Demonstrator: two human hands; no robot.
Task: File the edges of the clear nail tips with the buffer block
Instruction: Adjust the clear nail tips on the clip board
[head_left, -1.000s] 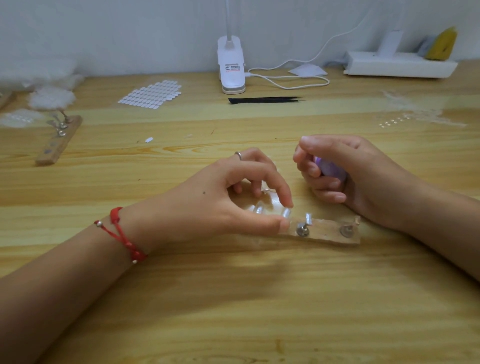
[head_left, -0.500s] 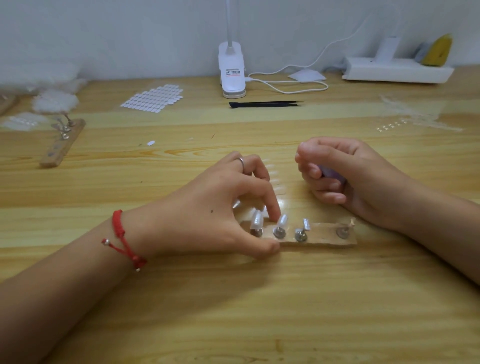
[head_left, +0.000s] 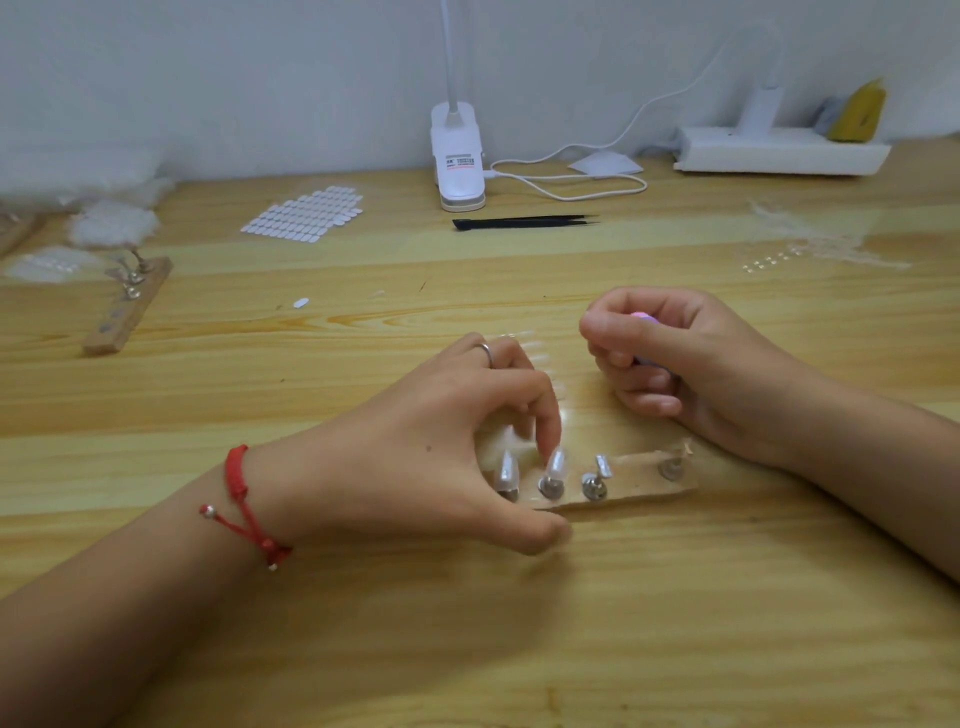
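A small wooden strip lies in front of me with several metal pegs. Two of its pegs carry clear nail tips, and a third tip stands at the left end. My left hand curls over the strip's left end, thumb at its near edge and forefinger touching the tip on the second peg. My right hand rests behind the strip's right end, fingers curled round a purple buffer block, which is mostly hidden.
A sheet of clear nail tips lies at the back left, a second wooden strip with pegs further left beside white fluff. A white clip lamp, its cable, black tweezers and a white power strip sit along the back.
My left hand has slid towards me along the strip, uncovering the tips on its left pegs; its forefinger now touches the second tip. My right hand has barely moved.
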